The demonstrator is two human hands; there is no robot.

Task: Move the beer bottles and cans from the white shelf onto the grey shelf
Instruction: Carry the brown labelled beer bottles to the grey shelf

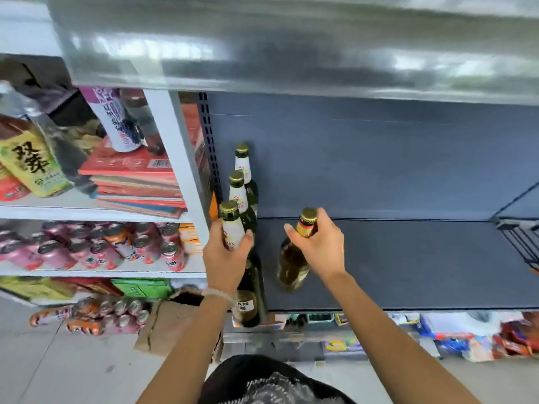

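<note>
My left hand (226, 255) grips the neck of a dark green beer bottle (250, 290) with a white neck label and gold cap, at the left front corner of the grey shelf (408, 263). Two matching bottles (243, 182) stand in a row behind it, against the shelf's left post. My right hand (319, 246) holds the neck of an amber bottle (293, 263) with a gold cap and red-gold neck label, standing on the grey shelf just right of the row. Pink cans (96, 249) fill a level of the white shelf (102, 271) at the left.
Stacked books (137, 185) with a tall purple-white can (116, 121) on top and tea bottles (26, 158) sit on the upper white level. A can pack (102, 313) and a cardboard box (172, 319) lie on the floor. Snack packets (466, 336) line the level below.
</note>
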